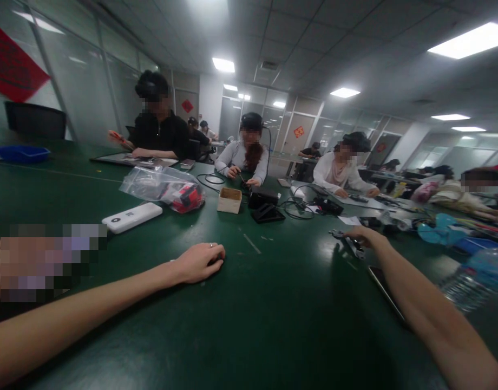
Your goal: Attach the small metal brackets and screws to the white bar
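Metal pliers [350, 245] lie on the green desk [273, 314] at far right, long axis running near-far; the right hand [360, 234] rests loosely on them, the left hand [198, 262] flat, well apart

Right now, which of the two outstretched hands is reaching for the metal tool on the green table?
The right hand: its fingers rest at the metal tool. The left hand lies palm-down on bare green table, away from the tool.
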{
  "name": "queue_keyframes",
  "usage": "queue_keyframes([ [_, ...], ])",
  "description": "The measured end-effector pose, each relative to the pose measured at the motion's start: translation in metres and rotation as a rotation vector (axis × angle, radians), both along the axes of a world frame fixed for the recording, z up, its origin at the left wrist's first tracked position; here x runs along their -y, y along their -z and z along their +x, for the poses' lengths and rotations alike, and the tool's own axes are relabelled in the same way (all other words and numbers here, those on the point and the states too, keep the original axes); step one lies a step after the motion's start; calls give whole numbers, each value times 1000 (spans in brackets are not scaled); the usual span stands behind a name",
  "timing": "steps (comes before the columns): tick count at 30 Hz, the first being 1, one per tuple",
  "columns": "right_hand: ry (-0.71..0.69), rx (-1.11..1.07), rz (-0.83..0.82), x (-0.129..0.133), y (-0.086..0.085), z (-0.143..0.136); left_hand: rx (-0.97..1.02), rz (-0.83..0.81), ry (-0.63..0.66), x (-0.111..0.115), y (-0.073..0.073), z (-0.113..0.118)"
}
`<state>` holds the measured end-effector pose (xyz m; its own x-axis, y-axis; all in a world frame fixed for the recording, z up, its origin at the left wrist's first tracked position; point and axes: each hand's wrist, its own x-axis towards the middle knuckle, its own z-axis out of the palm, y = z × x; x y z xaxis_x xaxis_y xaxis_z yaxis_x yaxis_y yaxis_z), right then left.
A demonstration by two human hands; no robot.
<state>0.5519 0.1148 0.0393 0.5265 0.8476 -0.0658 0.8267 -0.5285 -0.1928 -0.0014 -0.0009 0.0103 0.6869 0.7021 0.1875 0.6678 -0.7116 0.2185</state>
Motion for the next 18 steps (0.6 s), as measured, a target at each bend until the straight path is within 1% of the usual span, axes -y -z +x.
queue_keyframes([
  [2, 36, -30, -64, 2, 2, -4, 0, 4, 0, 1, 0, 0],
  [6, 69, -58, -93, 9, 4, -7, -1, 4, -5, 1, -1, 0],
  [10, 91, -56, -98, 17, 6, -5, 11, 17, 8, -1, 1, -1],
  [14, 113, -3, -81, 20, 8, -1, 22, 25, 18, -3, 5, -1],
  [18, 136, 36, -60, 22, 11, 3, 23, 30, 25, -3, 5, 0],
])
